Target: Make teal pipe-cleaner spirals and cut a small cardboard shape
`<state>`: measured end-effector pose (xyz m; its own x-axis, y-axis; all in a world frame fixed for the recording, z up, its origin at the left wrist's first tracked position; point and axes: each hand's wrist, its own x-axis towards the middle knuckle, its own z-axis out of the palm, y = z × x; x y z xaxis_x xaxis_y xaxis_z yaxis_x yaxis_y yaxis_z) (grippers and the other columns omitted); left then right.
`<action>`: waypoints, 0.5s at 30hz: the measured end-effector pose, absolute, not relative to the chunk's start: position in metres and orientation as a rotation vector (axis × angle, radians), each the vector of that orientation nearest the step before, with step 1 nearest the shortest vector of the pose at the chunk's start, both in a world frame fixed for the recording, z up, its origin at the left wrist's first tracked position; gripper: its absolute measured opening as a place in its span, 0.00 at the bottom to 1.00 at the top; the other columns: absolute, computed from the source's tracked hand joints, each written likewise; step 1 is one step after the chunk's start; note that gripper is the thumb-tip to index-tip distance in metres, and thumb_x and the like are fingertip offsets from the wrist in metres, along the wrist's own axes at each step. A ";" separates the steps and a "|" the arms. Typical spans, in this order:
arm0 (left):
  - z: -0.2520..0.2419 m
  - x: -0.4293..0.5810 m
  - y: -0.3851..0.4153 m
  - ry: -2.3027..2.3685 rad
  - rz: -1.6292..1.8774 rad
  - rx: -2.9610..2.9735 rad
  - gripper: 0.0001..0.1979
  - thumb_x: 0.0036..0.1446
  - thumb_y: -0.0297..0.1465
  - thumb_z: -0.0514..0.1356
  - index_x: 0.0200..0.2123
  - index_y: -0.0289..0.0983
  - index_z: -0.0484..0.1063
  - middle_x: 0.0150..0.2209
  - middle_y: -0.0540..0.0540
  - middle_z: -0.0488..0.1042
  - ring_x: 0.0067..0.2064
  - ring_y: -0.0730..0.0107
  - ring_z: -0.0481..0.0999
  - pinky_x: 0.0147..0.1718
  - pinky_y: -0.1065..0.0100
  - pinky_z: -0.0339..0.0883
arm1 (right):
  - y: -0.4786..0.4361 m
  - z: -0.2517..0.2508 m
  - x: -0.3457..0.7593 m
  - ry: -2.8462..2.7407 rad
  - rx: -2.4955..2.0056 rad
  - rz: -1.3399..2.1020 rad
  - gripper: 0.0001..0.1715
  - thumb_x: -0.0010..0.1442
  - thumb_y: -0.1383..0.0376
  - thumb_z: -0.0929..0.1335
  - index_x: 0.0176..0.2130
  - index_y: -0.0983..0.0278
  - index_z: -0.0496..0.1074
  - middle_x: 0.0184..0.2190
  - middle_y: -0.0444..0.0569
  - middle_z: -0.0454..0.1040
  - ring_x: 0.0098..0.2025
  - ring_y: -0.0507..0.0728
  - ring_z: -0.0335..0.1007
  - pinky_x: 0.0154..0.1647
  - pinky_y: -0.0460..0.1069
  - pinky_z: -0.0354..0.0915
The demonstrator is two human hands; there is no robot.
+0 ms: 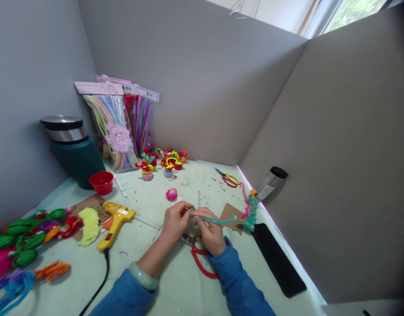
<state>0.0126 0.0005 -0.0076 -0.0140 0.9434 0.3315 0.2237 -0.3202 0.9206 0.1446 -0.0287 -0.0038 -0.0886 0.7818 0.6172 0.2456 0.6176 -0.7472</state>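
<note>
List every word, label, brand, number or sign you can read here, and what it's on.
Nothing is legible.
Front plastic bag: header print too faint to read.
Bags behind it: barcode-like labels, too small to read.
Clear container with black lid: white label, too blurred to read.
Brown cardboard beside the yellow glue gun: dark marks, unreadable.

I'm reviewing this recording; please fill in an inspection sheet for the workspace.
Surface: pale covered table, small scraps scattered.
Items in work: teal strip, curled at its free end.
Clutter: glue gun, red cup, dark bottle; red-handled scissors partly hidden beneath the hands.
Hands: left hand and right hand pinch the strip, fingertips close together.
Cables: black cord from the glue gun, leaving frame below.
Surroundings: gray panels, window upper right.
</note>
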 end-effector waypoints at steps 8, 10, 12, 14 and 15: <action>-0.007 0.011 0.005 1.239 1.377 1.340 0.05 0.46 0.32 0.60 0.27 0.37 0.73 0.23 0.50 0.73 0.25 0.71 0.71 0.27 0.72 0.64 | -0.024 -0.010 0.149 -1.553 -0.987 0.659 0.11 0.57 0.69 0.65 0.41 0.64 0.73 0.35 0.49 0.73 0.35 0.54 0.69 0.35 0.48 0.66; -0.010 0.011 0.008 1.183 1.345 1.253 0.06 0.46 0.33 0.60 0.28 0.36 0.72 0.23 0.50 0.73 0.26 0.70 0.73 0.27 0.71 0.66 | -0.022 -0.012 0.149 -1.517 -1.072 0.572 0.13 0.57 0.70 0.64 0.43 0.63 0.71 0.35 0.49 0.73 0.37 0.54 0.69 0.37 0.49 0.65; -0.012 0.012 0.009 1.136 1.331 1.254 0.07 0.46 0.34 0.60 0.28 0.36 0.71 0.23 0.50 0.73 0.26 0.70 0.73 0.27 0.71 0.66 | -0.020 -0.011 0.148 -1.536 -1.113 0.492 0.12 0.57 0.69 0.64 0.42 0.63 0.71 0.35 0.49 0.72 0.37 0.55 0.69 0.40 0.50 0.64; -0.014 0.013 0.008 1.114 1.333 1.299 0.07 0.47 0.33 0.60 0.28 0.36 0.72 0.24 0.50 0.74 0.26 0.71 0.73 0.27 0.72 0.66 | -0.020 -0.010 0.148 -1.583 -1.119 0.447 0.09 0.58 0.68 0.64 0.39 0.63 0.72 0.34 0.49 0.72 0.38 0.56 0.68 0.40 0.50 0.64; -0.015 0.014 0.007 1.111 1.331 1.320 0.07 0.47 0.33 0.60 0.28 0.35 0.72 0.23 0.50 0.74 0.26 0.71 0.73 0.27 0.72 0.66 | -0.020 -0.009 0.147 -1.604 -1.116 0.432 0.08 0.58 0.68 0.64 0.38 0.63 0.72 0.34 0.49 0.72 0.38 0.56 0.68 0.40 0.50 0.64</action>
<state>0.0141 0.0073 -0.0148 0.0052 0.9867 0.1627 -0.0159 -0.1626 0.9866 0.1474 -0.0202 -0.0091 0.0237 0.8298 0.5575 0.4370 0.4930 -0.7523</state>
